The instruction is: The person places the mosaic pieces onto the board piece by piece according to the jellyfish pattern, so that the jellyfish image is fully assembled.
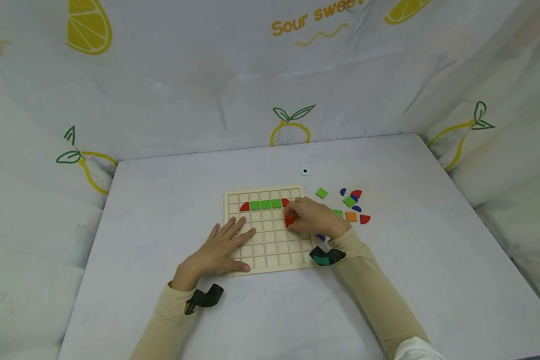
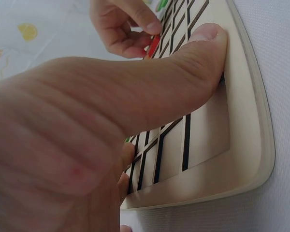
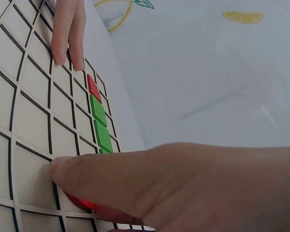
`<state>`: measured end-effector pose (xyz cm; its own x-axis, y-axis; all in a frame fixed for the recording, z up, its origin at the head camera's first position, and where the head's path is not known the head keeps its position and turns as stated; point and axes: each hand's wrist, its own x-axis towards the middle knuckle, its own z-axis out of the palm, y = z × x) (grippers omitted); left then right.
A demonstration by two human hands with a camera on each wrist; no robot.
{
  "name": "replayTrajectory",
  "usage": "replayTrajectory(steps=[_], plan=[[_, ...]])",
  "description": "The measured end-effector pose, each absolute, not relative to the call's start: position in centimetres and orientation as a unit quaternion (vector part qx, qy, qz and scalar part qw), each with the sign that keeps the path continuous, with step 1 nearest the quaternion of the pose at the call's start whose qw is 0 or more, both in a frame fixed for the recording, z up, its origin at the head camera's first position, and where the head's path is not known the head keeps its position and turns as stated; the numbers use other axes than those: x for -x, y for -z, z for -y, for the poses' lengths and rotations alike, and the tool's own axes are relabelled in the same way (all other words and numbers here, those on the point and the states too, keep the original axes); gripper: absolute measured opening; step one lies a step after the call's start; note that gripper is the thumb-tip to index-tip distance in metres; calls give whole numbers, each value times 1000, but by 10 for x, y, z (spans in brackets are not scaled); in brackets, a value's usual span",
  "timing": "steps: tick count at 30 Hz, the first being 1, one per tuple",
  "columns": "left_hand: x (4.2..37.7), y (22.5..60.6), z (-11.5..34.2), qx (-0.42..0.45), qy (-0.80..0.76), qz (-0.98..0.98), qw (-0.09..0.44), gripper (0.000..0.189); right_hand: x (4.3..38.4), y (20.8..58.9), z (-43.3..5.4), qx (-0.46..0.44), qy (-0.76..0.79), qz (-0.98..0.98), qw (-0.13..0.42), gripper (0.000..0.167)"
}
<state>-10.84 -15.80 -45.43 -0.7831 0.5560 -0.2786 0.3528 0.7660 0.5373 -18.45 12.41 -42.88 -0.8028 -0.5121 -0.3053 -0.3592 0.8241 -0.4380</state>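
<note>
A pale wooden grid board (image 1: 270, 247) lies on the white table. Spread across its left side, my left hand (image 1: 218, 248) rests with straight fingers, the thumb near the front edge. My right hand (image 1: 315, 216) pinches a red quarter-circle tile (image 1: 289, 222) at the board's right part; in the right wrist view the thumb partly covers that red tile (image 3: 81, 201). Along an upper row sit a red quarter-circle (image 1: 245, 207), three green squares (image 1: 265, 204) and another red quarter-circle (image 1: 285, 202). An orange tile (image 1: 285, 213) shows below the latter, mostly hidden by my right fingers.
Right of the board lie loose tiles: green squares (image 1: 321, 193), an orange square (image 1: 351, 216), red quarter-circles (image 1: 365, 219) and small blue half-circles (image 1: 343, 191). A blue tile (image 1: 321, 237) is beside my right wrist. A white disc with a black dot (image 1: 304, 172) lies behind the board.
</note>
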Motion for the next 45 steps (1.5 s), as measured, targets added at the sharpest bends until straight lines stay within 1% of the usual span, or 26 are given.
replayTrajectory(steps=[30,40,45], plan=[[109,454,157,-249,-226,-916,219,90,185,432,-125,230,189,-931,213,24],[108,453,156,-245,-227,-917,221,90,186,429,-130,222,217,-928,207,29],[108,453,156,-242,-225,-918,219,90,192,423,-146,168,264,-933,179,36]])
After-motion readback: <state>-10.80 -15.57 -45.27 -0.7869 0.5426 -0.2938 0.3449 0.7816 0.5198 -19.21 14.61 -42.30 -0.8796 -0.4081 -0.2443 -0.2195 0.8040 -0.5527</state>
